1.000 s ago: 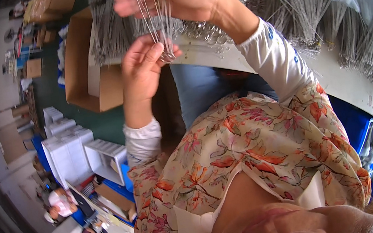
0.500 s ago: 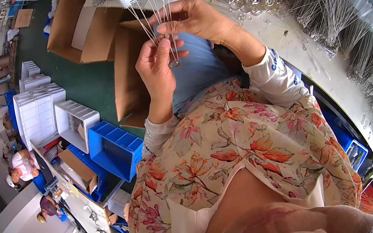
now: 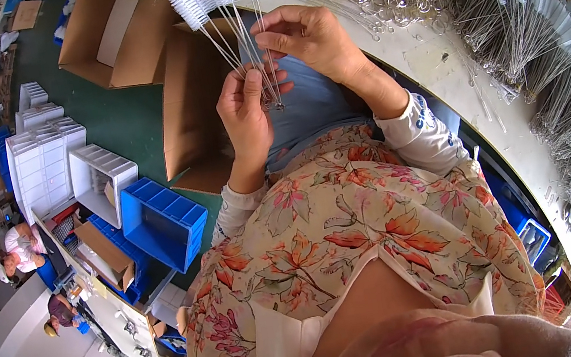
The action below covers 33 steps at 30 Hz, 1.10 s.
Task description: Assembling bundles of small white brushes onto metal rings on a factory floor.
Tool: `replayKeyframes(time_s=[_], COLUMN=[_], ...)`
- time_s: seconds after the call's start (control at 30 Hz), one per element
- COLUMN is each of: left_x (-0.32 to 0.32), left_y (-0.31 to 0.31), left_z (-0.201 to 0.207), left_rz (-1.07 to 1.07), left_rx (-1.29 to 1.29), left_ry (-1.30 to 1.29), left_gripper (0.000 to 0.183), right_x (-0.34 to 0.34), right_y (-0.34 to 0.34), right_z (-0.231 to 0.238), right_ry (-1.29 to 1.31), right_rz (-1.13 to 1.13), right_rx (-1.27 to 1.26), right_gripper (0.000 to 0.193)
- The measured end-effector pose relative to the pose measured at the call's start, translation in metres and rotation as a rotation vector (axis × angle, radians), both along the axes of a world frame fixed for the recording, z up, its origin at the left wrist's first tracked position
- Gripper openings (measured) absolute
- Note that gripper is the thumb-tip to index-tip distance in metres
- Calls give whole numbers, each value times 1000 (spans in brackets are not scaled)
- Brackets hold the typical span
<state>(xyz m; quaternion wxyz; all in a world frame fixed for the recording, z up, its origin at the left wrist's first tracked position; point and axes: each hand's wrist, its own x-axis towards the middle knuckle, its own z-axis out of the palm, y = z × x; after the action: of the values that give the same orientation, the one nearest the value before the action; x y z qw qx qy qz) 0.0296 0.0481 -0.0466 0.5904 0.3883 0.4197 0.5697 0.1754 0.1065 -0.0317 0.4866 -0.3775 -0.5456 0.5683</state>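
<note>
and what a splash of colour on that floral top (image 3: 337, 222): a cream ground, big orange leaves, bursts of magenta petals, grey-green foliage, thin dark stems running between! up at the neck now, a crisp white collar (image 3: 280, 344), wide and pointed, framing a deep v edged in white. out along the arms, pale sleeves: the right sleeve (image 3: 414, 139) is white, blue lettering down its outer side, rumpled above the wrist; the left sleeve (image 3: 234, 209), white too, creased. below, light blue trousers (image 3: 310, 96), plain and softly folded. left hand (image 3: 245, 114), right hand (image 3: 320, 42): both bare!
</note>
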Motion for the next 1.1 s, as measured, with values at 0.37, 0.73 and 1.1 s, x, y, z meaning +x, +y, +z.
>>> replayKeyframes(time_s=[0.37,0.73,1.1], left_x=[4,-6,-3], left_y=[-4,-11,-10], left_z=[3,-7,-11], left_rz=[87,98,117], left_rx=[30,50,78], left_ry=[-30,92,70], left_gripper=[12,10,7], right_x=[-16,-18,-12], right_y=[-6,-7,-5], right_z=[-3,-13,-19], right_ry=[111,168,269], right_rz=[-59,41,84], right_rx=[-65,-122,-223], right_gripper=[18,14,16])
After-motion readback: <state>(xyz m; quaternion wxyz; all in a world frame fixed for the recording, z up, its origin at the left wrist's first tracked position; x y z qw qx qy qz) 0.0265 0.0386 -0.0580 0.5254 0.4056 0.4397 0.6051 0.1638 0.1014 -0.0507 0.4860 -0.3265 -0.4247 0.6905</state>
